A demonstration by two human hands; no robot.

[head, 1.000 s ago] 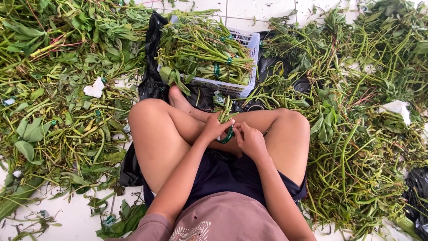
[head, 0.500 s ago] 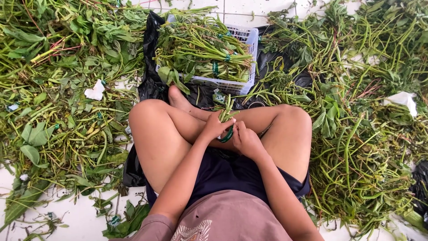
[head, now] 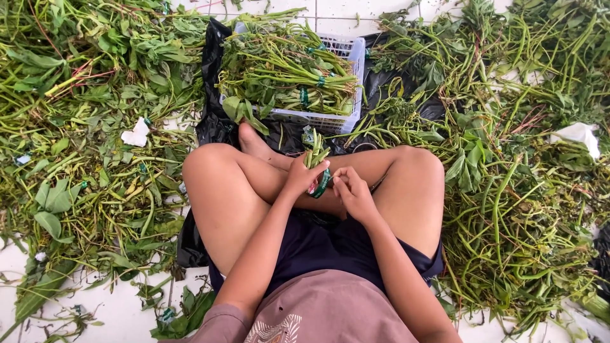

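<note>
A single head-worn camera looks almost straight down from above a seated person's crossed legs, close over the lap. It faces forward across the white tiled floor (head: 121,311) toward a white slotted plastic crate (head: 346,76) at the top edge, with heaps of cut green stalks (head: 527,209) on both sides.

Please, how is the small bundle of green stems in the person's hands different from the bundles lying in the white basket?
The small bundle stands upright, gripped by the left hand, with the right hand at its green band; the bundles in the white basket lie flat, untouched. The held bundle shows short stem ends; the basket bundles show long stems with leaves. Both are green stems tied with green bands.
</note>
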